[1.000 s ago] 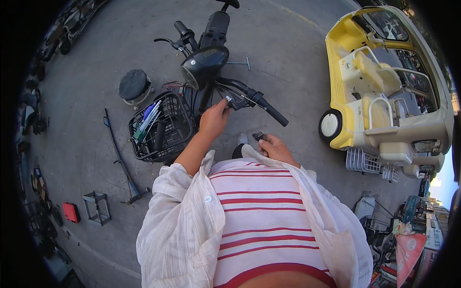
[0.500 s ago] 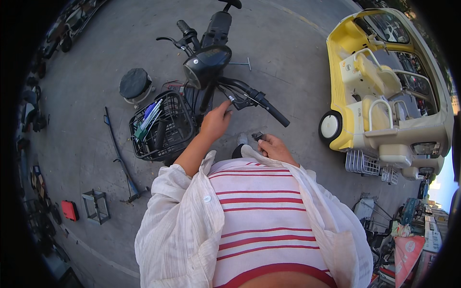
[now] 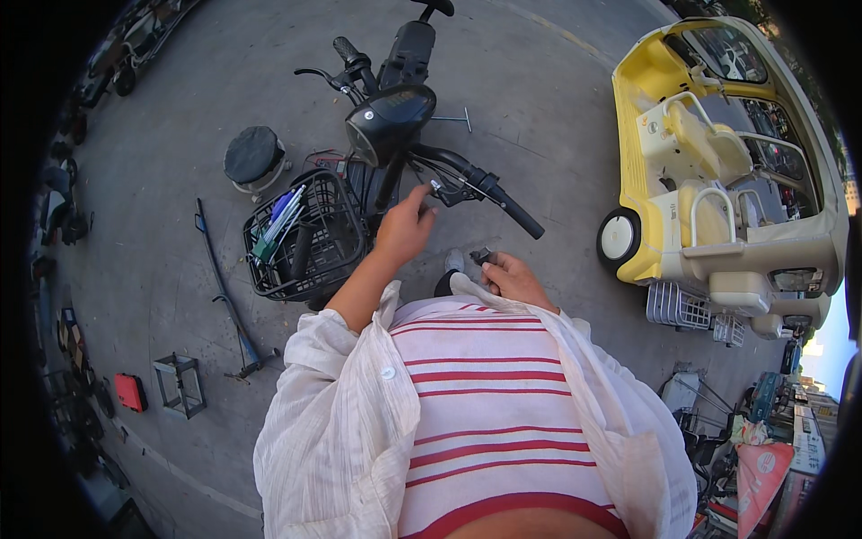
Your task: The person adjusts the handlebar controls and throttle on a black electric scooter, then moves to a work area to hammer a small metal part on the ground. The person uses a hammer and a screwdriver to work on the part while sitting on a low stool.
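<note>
Before me stands a black electric bike, its headlight housing (image 3: 391, 121) in the middle of the handlebar. My left hand (image 3: 406, 225) reaches up beside the brake lever (image 3: 460, 191). Its fingers are drawn together close to a small silver fitting (image 3: 437, 186) at the lever's inner end; what they grip, if anything, is hidden. Lower down, in front of my shirt, my right hand (image 3: 519, 280) pinches a small dark part (image 3: 483, 257) between thumb and fingers; its kind is too small to tell. The right handlebar grip (image 3: 521, 217) lies above that hand, apart from it.
A wire basket (image 3: 296, 289) on the bike holds a bundle of pale rods. Left of it are a round black-topped stool (image 3: 254, 154), a long blue-and-black pole (image 3: 218, 283), a metal frame (image 3: 180, 386) and a red case (image 3: 131, 393). A yellow three-wheeler (image 3: 669, 180) stands right.
The left hand's fingers have shifted very slightly at the silver fitting. The whole view has drifted a few pixels; the right hand keeps its hold on the small dark part.
</note>
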